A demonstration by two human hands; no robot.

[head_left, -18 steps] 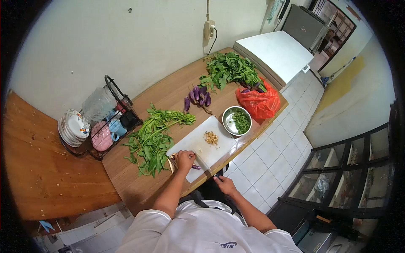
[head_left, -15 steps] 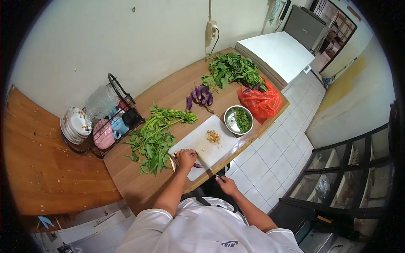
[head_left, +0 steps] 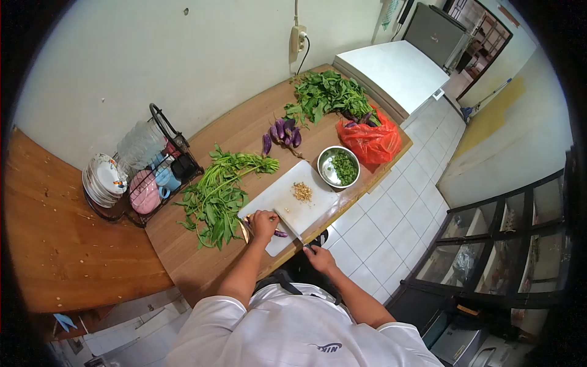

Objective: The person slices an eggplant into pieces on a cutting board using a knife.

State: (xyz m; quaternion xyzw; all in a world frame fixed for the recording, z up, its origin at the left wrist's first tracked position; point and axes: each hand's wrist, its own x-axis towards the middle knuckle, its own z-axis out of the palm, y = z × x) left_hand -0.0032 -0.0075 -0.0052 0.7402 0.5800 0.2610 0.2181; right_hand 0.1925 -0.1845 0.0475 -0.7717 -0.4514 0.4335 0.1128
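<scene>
On the white cutting board (head_left: 316, 207) lies a purple eggplant (head_left: 280, 233), partly covered by my left hand (head_left: 265, 224), whose fingers are closed over it. My right hand (head_left: 319, 259) grips the handle of a knife (head_left: 289, 226) at the board's near edge. The blade rests across the board just right of the eggplant. A small heap of chopped light-brown bits (head_left: 302, 192) sits farther up the board. Beside the board's far right corner stands a metal bowl (head_left: 323, 175) with chopped greens (head_left: 344, 169).
Leafy greens (head_left: 215, 202) lie left of the board, with more greens (head_left: 330, 96) at the back. Several eggplants (head_left: 284, 131) sit between them. A red plastic bag (head_left: 372, 144) is near the table's right end. A dish rack (head_left: 177, 137) with dishes stands at left.
The view has shifted slightly. My right hand and the knife have moved a little toward the eggplant; my left hand stays on it.
</scene>
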